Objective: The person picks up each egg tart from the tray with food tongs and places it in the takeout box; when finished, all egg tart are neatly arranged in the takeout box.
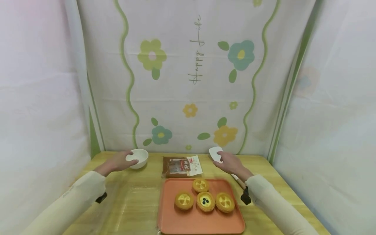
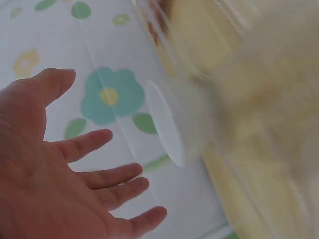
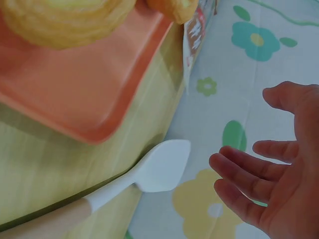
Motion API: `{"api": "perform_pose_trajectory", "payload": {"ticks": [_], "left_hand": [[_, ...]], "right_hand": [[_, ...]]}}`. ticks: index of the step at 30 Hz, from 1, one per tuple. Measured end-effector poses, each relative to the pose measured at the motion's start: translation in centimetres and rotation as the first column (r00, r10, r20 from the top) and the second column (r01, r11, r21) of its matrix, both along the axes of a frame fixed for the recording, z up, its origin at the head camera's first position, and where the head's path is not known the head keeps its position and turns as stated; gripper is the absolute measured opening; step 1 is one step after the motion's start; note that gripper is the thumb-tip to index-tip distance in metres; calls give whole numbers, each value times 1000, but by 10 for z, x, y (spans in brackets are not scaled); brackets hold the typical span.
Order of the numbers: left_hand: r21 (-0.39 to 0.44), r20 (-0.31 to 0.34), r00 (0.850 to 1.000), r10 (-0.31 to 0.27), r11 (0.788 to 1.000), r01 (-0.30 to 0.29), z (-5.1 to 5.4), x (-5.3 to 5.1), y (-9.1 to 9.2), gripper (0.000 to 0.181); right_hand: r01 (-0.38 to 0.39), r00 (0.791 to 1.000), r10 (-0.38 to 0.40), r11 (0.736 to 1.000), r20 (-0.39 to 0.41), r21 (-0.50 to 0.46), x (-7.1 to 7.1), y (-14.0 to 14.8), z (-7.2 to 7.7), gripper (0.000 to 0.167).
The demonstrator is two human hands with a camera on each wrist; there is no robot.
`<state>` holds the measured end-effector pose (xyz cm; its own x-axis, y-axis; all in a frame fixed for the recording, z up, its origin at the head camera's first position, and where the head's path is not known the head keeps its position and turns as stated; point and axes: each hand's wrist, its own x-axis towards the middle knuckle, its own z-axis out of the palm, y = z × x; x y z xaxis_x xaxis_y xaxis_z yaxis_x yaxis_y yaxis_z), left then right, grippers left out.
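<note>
Taking the orange tray (image 1: 199, 225) as the centre of the clock, the white bowl (image 1: 141, 158) stands upright at ten o'clock and the white spatula (image 3: 159, 167) lies on the wooden table (image 1: 258, 215) between one and two o'clock, blade farthest away. The left hand (image 1: 120, 161) is at the bowl's eight o'clock, fingers spread wide and holding nothing; its wrist view shows a gap before the rim. The right hand (image 1: 230, 162) is also spread and unloaded, just beside the blade at its four o'clock. The bowl looks light, rigid and smooth, perhaps slippery; whether it is breakable ceramic or plastic I cannot tell. A thumb inside and fingers outside the rim at nine o'clock should hold it level. The spatula probably weighs little, its blade possibly slightly flexible; the wood-coloured handle (image 3: 55, 219) offers the surest grip. Four tarts (image 1: 205, 201) sit on the tray, probably crumbly, with a soft-looking packet (image 1: 171, 166) at eleven o'clock.
</note>
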<state>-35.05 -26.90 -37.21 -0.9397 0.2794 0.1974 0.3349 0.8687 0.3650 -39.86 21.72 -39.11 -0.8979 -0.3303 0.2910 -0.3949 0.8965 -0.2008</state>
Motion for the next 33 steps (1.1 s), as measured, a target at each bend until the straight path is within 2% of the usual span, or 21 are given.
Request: {"api": "perform_pose_trajectory", "payload": {"ticks": [4,6,10,13,18,21,26,30,33], "left_hand": [[3,8,1000,29,1000,-29,-19,9,-33,66],[21,15,998,53,998,-53,-25,12,-48,67],[-2,73,990,118,993,-119,-30,19,-71,76],[-35,124,980,153,988,-150,-29,24,-84,82],[-64,187,968,169,985,-160,-27,31,-94,86],[-82,203,965,169,984,-155,-27,32,-96,88],[-72,165,972,169,985,-159,-28,33,-102,84],[-57,163,973,164,986,-157,-30,38,-108,79],[-36,134,977,164,986,-160,-31,40,-110,76]], "right_hand": [[41,998,-41,999,42,13,-4,13,-17,58],[48,997,-49,999,59,7,-4,17,-24,58],[57,995,-56,998,87,-15,1,21,-29,58],[65,993,-61,997,100,-31,5,23,-31,58],[69,992,-64,997,107,-46,10,28,-37,57],[74,992,-68,996,109,-49,14,33,-40,57],[82,990,-73,994,124,-72,21,35,-43,57],[72,989,-61,994,135,-77,23,35,-47,57],[77,989,-67,994,134,-73,23,35,-51,55]]}}
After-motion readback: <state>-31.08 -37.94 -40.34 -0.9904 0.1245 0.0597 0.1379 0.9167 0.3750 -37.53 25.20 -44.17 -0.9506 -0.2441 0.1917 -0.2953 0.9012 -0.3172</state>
